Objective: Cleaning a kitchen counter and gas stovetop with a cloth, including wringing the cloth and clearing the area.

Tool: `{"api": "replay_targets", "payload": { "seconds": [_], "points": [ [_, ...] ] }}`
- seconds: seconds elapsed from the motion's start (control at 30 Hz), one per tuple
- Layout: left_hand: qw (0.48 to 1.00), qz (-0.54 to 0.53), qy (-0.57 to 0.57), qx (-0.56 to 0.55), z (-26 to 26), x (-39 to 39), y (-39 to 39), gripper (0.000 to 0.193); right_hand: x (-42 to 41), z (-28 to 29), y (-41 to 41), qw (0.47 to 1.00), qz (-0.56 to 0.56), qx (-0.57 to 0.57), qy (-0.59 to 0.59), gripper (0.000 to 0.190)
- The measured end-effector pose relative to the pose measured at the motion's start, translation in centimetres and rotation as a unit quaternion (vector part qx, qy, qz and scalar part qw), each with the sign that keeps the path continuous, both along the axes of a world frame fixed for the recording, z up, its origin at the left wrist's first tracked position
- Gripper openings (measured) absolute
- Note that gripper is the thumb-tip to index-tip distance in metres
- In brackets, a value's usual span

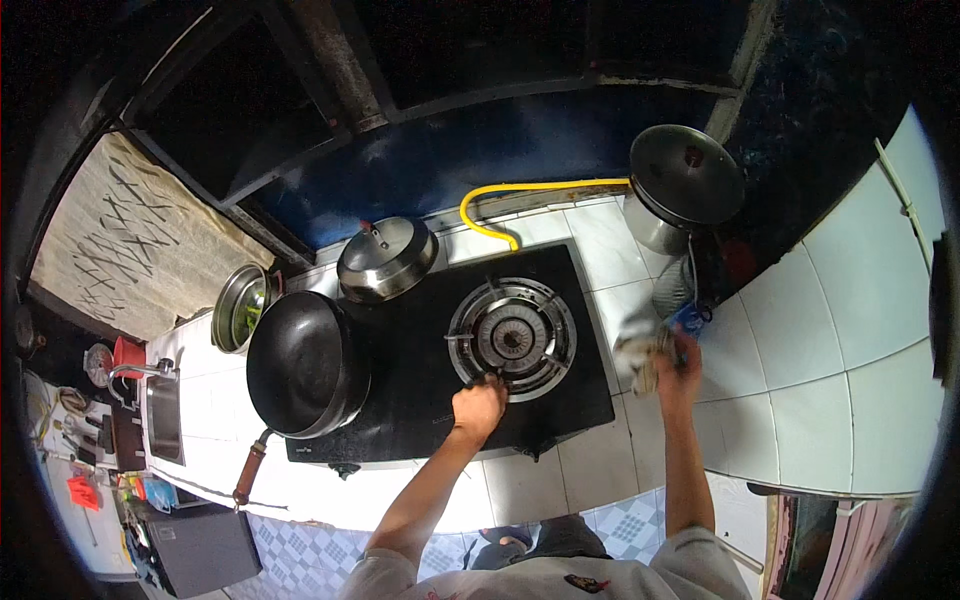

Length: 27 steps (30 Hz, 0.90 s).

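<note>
My left hand [480, 407] is closed at the front left rim of the gas burner [513, 339], with its fingers around a dark prong of the metal pan support [459, 338]. To the right of the black glass cooktop [405, 352], my right hand [681, 364] holds a crumpled, stained cloth [642, 360] over the tiled counter. The cloth is blurred, and its far end lies near a blue packet [688, 321]. A black wok [304, 364] with a wooden handle [250, 472] covers the cooktop's left side.
Behind the cooktop sits a domed metal lid [388, 259]. A yellow gas hose [540, 184] runs to the cooktop's back edge. At the back right stands a lidded steel pot [660, 232]. Leftward are a steel bowl with greens [231, 307] and a sink [165, 420].
</note>
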<state>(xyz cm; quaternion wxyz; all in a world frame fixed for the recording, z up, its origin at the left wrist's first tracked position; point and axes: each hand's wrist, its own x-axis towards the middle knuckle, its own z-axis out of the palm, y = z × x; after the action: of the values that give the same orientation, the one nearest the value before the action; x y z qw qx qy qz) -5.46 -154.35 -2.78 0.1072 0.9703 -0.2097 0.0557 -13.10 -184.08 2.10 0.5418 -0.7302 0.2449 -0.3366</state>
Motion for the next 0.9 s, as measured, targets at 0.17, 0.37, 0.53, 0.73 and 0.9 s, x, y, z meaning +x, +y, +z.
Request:
{"api": "replay_targets", "payload": {
  "seconds": [0.17,0.37,0.53,0.73,0.9],
  "points": [
    [0.993,0.069,0.096,0.009,3.2,-1.3,-0.5,0.037,14.3,-3.6,-0.2,0.996,0.086,-0.005,0.020,0.036],
    [0.977,0.126,0.130,-0.115,5.2,-8.0,4.8,0.024,24.0,-4.4,5.1,0.874,0.240,-0.347,0.241,0.030],
    [0.966,0.134,0.163,-0.151,5.0,-9.6,4.1,0.021,27.0,-4.9,10.1,0.845,0.417,-0.288,0.169,0.028],
    [0.954,0.092,0.215,-0.186,6.9,-9.5,0.9,0.020,25.7,-5.3,8.4,0.820,0.445,-0.318,0.170,0.027],
    [0.951,0.100,0.225,-0.185,6.3,-12.1,4.0,0.022,22.4,-4.3,0.9,0.803,0.433,-0.361,0.193,0.031]
  ]
}}
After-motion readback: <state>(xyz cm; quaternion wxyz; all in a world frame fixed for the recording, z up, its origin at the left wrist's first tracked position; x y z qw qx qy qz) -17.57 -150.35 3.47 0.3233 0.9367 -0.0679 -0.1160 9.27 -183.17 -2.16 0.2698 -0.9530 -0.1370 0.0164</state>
